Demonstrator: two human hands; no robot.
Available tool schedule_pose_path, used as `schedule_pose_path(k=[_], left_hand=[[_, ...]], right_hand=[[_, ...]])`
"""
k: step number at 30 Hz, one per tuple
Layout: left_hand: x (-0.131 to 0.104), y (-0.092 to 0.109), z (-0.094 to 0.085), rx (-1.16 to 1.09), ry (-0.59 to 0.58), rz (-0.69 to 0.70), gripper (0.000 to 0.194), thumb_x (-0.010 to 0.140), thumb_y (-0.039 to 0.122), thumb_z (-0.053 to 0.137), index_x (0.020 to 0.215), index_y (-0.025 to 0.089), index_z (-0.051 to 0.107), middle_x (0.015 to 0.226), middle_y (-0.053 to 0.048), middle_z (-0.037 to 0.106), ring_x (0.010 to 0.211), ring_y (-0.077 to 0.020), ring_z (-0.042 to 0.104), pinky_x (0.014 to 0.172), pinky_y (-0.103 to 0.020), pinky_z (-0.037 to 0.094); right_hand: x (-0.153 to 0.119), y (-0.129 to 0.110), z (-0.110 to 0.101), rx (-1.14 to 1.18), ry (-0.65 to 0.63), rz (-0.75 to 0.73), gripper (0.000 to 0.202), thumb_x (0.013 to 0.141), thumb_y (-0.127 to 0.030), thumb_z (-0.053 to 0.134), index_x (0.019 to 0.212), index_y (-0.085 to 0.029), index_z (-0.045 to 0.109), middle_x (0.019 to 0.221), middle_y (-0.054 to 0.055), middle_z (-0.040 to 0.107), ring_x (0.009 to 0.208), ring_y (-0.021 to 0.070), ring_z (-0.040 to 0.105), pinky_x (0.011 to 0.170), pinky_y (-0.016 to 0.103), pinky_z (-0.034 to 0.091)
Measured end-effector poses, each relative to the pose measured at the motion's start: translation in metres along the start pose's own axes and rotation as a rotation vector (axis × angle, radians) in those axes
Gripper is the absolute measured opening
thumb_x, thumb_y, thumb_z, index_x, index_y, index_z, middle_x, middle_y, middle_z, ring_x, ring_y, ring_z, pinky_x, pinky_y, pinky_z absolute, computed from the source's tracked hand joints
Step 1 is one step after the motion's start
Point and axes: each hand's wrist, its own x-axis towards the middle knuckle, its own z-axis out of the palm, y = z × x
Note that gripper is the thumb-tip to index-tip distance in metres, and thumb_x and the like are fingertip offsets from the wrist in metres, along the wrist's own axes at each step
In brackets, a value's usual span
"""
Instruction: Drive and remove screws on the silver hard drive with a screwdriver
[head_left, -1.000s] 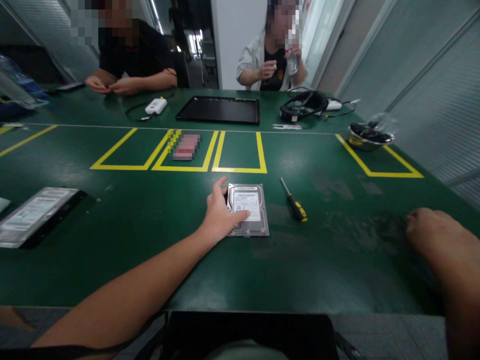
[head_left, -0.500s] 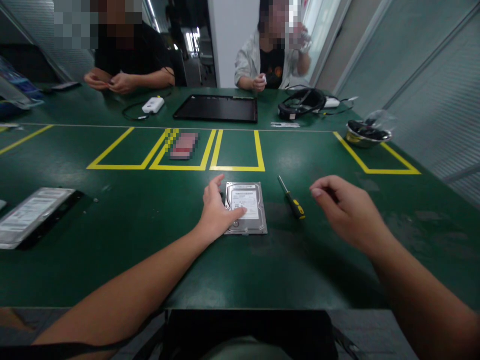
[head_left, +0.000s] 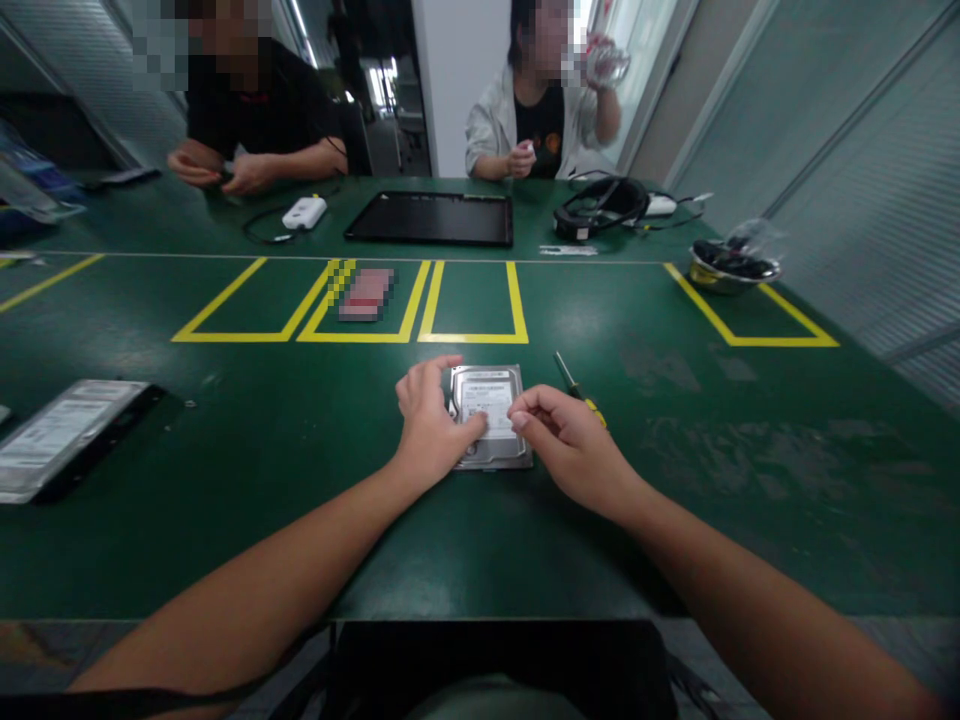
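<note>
A silver hard drive with a white label (head_left: pixel 495 400) lies flat on the green table (head_left: pixel 300 430). My left hand (head_left: pixel 433 420) rests at its left edge, thumb over the label and fingers apart. Over the drive's right side is my right hand (head_left: pixel 570 440), its thumb and index finger pinched together; anything between the fingertips is too small to make out. A black and yellow screwdriver (head_left: pixel 568 373) lies right of the drive, its handle partly hidden behind my right hand.
Another drive (head_left: pixel 67 435) lies at the left. Yellow tape frames, one around a blurred pink item (head_left: pixel 366 295), cross the table. Behind are a black panel (head_left: pixel 431 218), a headset (head_left: pixel 600 208) and a metal bowl (head_left: pixel 733 268). Two people sit opposite.
My right hand has moved left from beyond the screwdriver to the drive's right side, now covering part of the handle. My left hand has stayed on the drive, shifting slightly.
</note>
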Motion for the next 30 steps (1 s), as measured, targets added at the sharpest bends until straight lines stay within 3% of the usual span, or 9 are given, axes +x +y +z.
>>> schedule_pose_path(k=[4, 6, 11, 17, 30], left_hand=[[-0.004, 0.009, -0.009, -0.044, 0.048, 0.214, 0.017, 0.081, 0.023, 0.064, 0.098, 0.024, 0.065, 0.104, -0.002, 0.066, 0.109, -0.0256, 0.052, 0.1, -0.045, 0.036], [-0.006, 0.013, -0.013, -0.047, 0.05, 0.325, 0.007, 0.084, 0.029, 0.066, 0.09, 0.026, 0.07, 0.095, -0.001, 0.069, 0.102, -0.0243, 0.054, 0.096, -0.044, 0.037], [-0.012, 0.014, -0.016, -0.03, 0.072, 0.514, 0.006, 0.08, 0.034, 0.076, 0.087, 0.033, 0.076, 0.085, 0.001, 0.074, 0.095, -0.0236, 0.054, 0.088, -0.043, 0.037], [-0.013, 0.012, -0.017, -0.055, 0.06, 0.576, 0.007, 0.082, 0.032, 0.075, 0.086, 0.037, 0.077, 0.083, 0.003, 0.076, 0.092, -0.0232, 0.054, 0.087, -0.043, 0.038], [-0.015, 0.02, -0.021, -0.118, 0.082, 0.738, 0.007, 0.081, 0.024, 0.077, 0.087, 0.028, 0.076, 0.082, 0.003, 0.077, 0.088, -0.0197, 0.056, 0.082, -0.039, 0.04]], right_hand=[[-0.002, 0.007, -0.002, 0.138, -0.004, 0.046, 0.018, 0.092, -0.038, 0.057, 0.088, -0.02, 0.058, 0.073, -0.002, 0.053, 0.065, 0.012, 0.047, 0.059, 0.026, 0.038], [-0.004, 0.007, -0.003, 0.177, -0.018, 0.053, 0.019, 0.092, -0.039, 0.058, 0.088, -0.02, 0.059, 0.074, -0.002, 0.054, 0.066, 0.012, 0.048, 0.06, 0.026, 0.038], [-0.007, 0.005, -0.004, 0.246, -0.083, 0.043, 0.022, 0.092, -0.041, 0.059, 0.089, -0.018, 0.06, 0.074, -0.002, 0.054, 0.067, 0.0113, 0.048, 0.061, 0.026, 0.037], [-0.007, 0.006, -0.005, 0.294, -0.123, 0.042, 0.024, 0.091, -0.041, 0.06, 0.087, -0.018, 0.059, 0.074, -0.003, 0.052, 0.067, 0.0105, 0.046, 0.061, 0.025, 0.036], [-0.004, 0.009, -0.014, 0.424, -0.242, 0.117, 0.022, 0.086, -0.036, 0.068, 0.081, -0.015, 0.06, 0.069, -0.004, 0.053, 0.06, 0.0072, 0.045, 0.057, 0.022, 0.033]])
